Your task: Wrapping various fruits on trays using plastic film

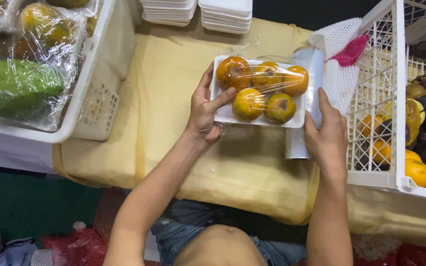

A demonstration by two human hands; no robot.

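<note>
Head | left hand (204,111) grips fruit tray (223,114) | right hand (327,133) on wrap roll (312,74)

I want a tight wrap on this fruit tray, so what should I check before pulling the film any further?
1. Left hand steadies the white foam tray, thumb on top: ok.
2. Right hand grips the cling film roll beside the tray: ok.
3. All five oranges sit inside the tray: ok.
4. Film covers the fruit: ok, though bunched at the top.
5. Film tucked under the tray: cannot tell.
6. Tray lies flat on the yellow cloth: ok.
</note>
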